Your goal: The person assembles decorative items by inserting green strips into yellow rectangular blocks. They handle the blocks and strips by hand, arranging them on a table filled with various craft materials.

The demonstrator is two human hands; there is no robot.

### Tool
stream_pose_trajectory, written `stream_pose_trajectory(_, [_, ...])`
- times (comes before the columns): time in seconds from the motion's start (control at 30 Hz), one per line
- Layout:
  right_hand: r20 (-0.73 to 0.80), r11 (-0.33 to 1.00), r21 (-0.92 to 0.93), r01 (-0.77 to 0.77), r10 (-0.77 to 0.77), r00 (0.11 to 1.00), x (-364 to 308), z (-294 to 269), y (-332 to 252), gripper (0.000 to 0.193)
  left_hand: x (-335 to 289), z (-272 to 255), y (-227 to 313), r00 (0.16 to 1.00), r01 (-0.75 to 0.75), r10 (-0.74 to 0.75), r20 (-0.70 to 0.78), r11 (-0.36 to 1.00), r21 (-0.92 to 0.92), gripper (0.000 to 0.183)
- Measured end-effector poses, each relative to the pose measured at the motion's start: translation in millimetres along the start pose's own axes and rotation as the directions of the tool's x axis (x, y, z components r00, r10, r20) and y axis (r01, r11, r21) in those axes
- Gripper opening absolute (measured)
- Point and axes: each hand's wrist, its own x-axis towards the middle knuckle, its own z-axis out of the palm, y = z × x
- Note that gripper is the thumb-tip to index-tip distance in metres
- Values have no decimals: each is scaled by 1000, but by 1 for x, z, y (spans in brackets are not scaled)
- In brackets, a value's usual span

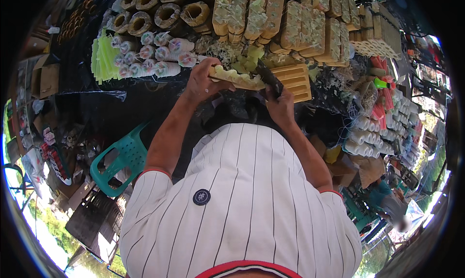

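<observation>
My left hand (206, 80) is closed around the left end of a long pale-yellow piece (237, 78) with a bumpy, scalloped upper side. I cannot tell what it is made of. Gripped in my right hand (281, 104) is a dark, flat-bladed tool (270, 78), which looks like a knife, slanting up beside the right end of the piece. Yellowish-green scraps (249, 59) lie just beyond the piece. To the right of the blade is a yellow block with long grooves (293, 82).
Beyond my hands stand bundled tan blocks (256, 16) and thick-walled hollow tubes (167, 15). White-wrapped rolls (167, 53) and light-green strips (104, 60) lie at left. White spools (363, 135) sit at right. A green plastic chair (121, 159) is at lower left; another person (387, 200) is at lower right.
</observation>
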Motion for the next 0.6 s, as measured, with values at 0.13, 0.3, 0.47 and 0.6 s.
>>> stream_pose_trajectory(0.13, [-30,983,143,-111,116,993,27,-2,-5,24,8,-9,-10,988,33,-25,153,998,-53,56])
stream_pose_trajectory(0.3, [-186,988,-152,37,-66,980,31,-31,-32,23,0,4,-3,999,-27,32,28,985,-171,36])
stream_pose_trajectory(0.47, [76,878,-305,370,-364,928,-21,-53,-98,28,-12,19,66,972,227,-224,-72,973,49,25])
stream_pose_trajectory(0.6, [192,805,-350,480,-440,877,-25,-34,-102,42,5,26,72,987,97,-55,-148,950,296,33])
